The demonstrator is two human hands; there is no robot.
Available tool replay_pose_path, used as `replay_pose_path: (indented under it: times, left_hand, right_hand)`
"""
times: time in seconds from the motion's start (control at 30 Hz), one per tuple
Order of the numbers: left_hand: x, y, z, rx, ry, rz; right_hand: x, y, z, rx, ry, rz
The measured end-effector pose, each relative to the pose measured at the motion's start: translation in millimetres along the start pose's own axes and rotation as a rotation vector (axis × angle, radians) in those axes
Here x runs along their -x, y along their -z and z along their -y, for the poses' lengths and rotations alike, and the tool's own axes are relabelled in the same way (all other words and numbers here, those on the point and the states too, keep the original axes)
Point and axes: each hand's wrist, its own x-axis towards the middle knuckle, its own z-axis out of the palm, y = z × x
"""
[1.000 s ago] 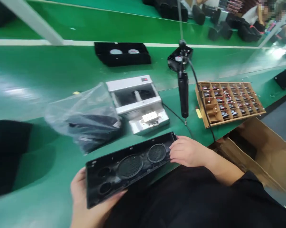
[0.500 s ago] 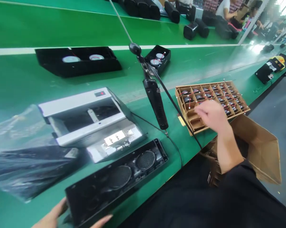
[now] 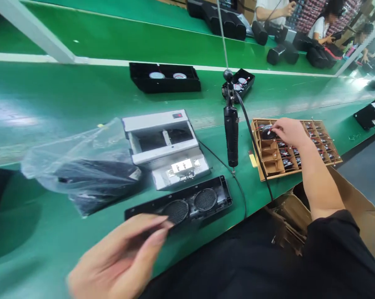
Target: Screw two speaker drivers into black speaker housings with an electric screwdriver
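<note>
Over the cardboard divider tray (image 3: 272, 167), my right hand (image 3: 289, 132) has its fingers closed on a small round black speaker driver (image 3: 266, 133) with a thin red wire. More drivers sit in the tray's compartments; several compartments at its near left hold none. My left hand (image 3: 122, 253) is raised in front of a long black speaker housing (image 3: 206, 200) with two round mesh grilles, covering its left end. The left thumb and fingers are slightly apart, blurred, with nothing visible between them.
A black electric screwdriver (image 3: 231, 135) hangs on a cord between the tray and a grey metal fixture (image 3: 162, 155). Clear plastic (image 3: 72, 162) over a dark part lies left. Two black housings (image 3: 165, 83) (image 3: 243, 81) stand further back. An open carton (image 3: 358, 203) is below the table edge. Other people sit across.
My left hand has come off the speaker housing and risen in front of it. My right hand has moved to the tray's back left and taken hold of a speaker driver. The view has shifted left.
</note>
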Motion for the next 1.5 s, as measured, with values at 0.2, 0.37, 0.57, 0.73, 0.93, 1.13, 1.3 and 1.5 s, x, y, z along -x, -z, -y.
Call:
replay_pose_path:
  times: [0.2,0.37,0.57,0.73,0.93,1.13,1.3,1.5]
  left_hand:
    - [-47,-96.2,-47,0.813,0.144,0.238]
    - [-55,-110.3,-67,1.18,0.275,0.646]
    - [-23,-67.4,-42,1.175,0.364,0.428]
    - [14,6.7,-11,0.515,0.296,0.096]
    - [8,20.9,-19,-0.407,0.129,-0.029]
    - [-20,-12.1,-19,-0.531,0.013,0.161]
    - [-32,-20.0,-25,-0.759,0.149,0.309]
    - [-46,-24.5,-51,-0.851,0.247,0.467]
  right_hand:
    - [78,40,62,-0.221,0.247,-0.339]
    - [126,9,157,-0.372,0.622,-0.131]
    - [51,11,85,-0.225,0.223,-0.15]
    - [-47,7,5,0.05,-0.107,0.121]
    - [-78,-10,-16,0.194,-0.115,0.309]
    - [-57,4,-25,0.023,-0.111,0.128]
    - [-38,32,-28,-0.327,-0.172,-0.266]
    - [12,34,-7,-0.77,-0.157,-0.731]
